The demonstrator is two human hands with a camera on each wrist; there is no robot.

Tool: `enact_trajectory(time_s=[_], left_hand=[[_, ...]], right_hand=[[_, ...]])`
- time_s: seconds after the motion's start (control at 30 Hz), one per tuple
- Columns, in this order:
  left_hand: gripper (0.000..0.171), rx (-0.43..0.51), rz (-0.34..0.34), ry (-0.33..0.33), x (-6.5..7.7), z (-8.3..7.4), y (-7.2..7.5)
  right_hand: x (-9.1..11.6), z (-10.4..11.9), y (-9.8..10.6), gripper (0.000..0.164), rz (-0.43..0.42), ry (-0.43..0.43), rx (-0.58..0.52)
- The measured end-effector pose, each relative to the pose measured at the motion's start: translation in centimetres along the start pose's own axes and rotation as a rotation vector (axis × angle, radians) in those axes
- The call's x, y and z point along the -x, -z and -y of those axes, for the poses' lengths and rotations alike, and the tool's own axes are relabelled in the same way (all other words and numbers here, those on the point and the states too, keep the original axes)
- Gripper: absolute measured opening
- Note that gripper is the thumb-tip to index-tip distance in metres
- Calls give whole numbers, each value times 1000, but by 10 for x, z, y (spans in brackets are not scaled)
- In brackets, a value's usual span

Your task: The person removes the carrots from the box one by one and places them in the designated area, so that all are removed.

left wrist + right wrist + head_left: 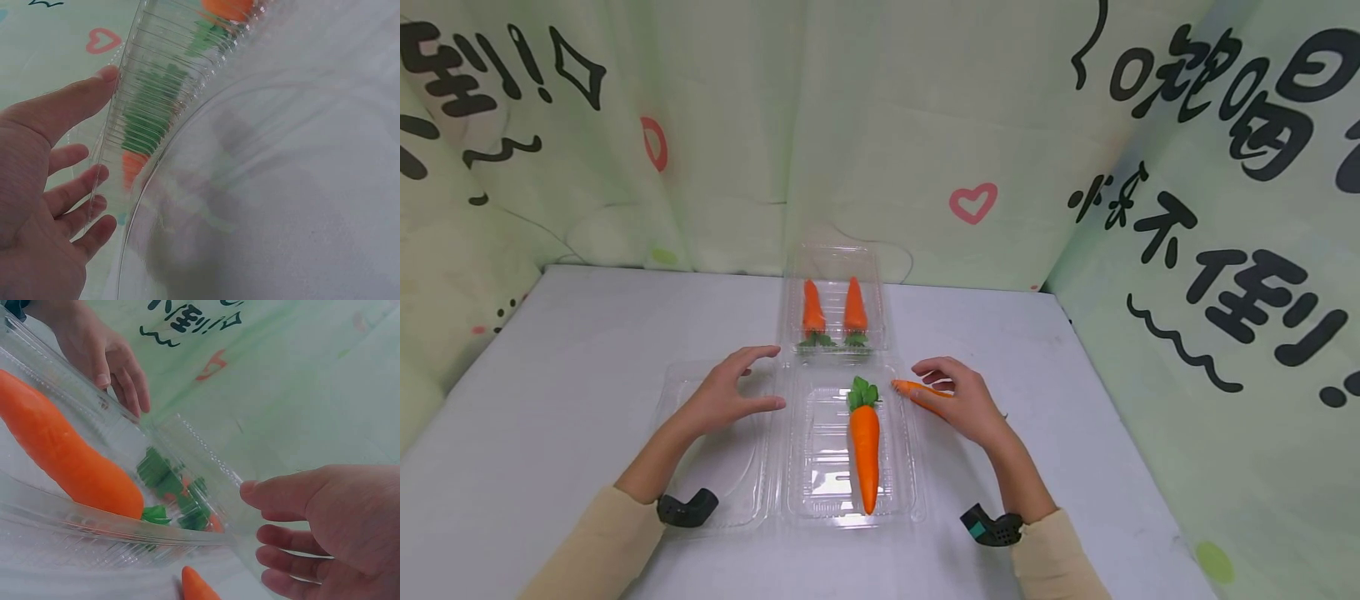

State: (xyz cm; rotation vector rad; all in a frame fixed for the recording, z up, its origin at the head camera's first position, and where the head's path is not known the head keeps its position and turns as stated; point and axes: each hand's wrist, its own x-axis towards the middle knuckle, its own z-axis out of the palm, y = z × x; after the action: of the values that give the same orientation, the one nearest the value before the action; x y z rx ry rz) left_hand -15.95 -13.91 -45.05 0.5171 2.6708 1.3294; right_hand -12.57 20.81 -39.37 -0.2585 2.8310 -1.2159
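Note:
A clear plastic box (801, 500) stands at the middle of the table, its lid (715, 483) folded out to the left. One carrot (865, 454) with a green top lies in its right half. My left hand (722, 398) is by the box's far left corner, fingers spread, holding nothing; the left wrist view shows that hand (44, 162) beside the clear plastic. My right hand (958, 396) is right of the box, above a smaller carrot (908, 387) that it partly hides. In the right wrist view that hand (331, 531) has nothing between thumb and fingers.
Behind the box is another clear container (792, 292) with two carrots (813, 308) in it. Everything rests on a white table (587, 350). Pale green curtains (722, 125) with black lettering and red hearts hang at the back and sides.

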Motion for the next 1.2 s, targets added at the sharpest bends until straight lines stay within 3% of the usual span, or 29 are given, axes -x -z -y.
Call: enact_trajectory(time_s=[1.2], left_hand=[[79,1,6,11,0,-1,1]], right_hand=[[-1,7,-11,34,41,60,-23]])
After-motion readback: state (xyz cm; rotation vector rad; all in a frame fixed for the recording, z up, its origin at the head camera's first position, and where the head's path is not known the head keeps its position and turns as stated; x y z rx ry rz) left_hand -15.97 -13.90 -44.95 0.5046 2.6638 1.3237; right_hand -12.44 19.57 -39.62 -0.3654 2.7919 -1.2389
